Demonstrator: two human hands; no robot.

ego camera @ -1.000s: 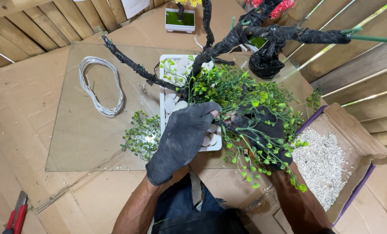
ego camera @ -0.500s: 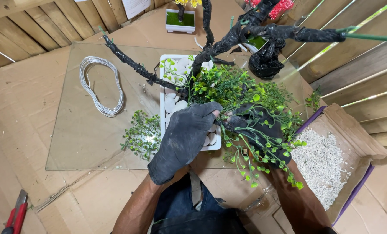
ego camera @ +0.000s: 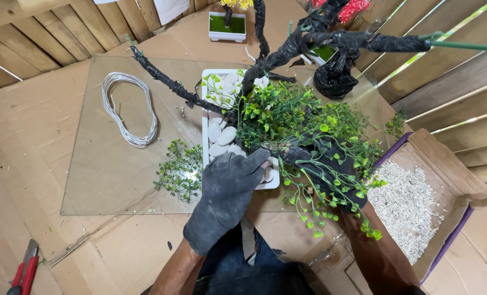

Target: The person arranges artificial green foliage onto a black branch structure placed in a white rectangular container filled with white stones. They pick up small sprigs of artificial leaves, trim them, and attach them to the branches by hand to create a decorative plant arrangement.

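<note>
An artificial tree with black-wrapped branches (ego camera: 167, 82) stands in a white rectangular pot (ego camera: 213, 117) filled with white stones. Green plastic foliage (ego camera: 292, 117) covers its lower branches. My left hand (ego camera: 227, 191), in a dark glove, rests over the pot's near end with its fingers reaching into the foliage. My right hand (ego camera: 322, 166), also gloved, is buried among the green sprigs and grips a bunch of them at a branch; leaves hide most of its fingers.
The pot stands on a glass sheet (ego camera: 107, 164) laid over cardboard. A coil of white wire (ego camera: 129, 109) and a loose green sprig (ego camera: 180, 172) lie on the glass. At right is a cardboard box of white gravel (ego camera: 407, 202). Red-handled pliers (ego camera: 22, 270) lie bottom left. Small finished pots (ego camera: 227, 24) stand behind.
Both hands stay at the foliage; the left hand's fingers have shifted slightly rightward toward the branch. The view has barely moved.
</note>
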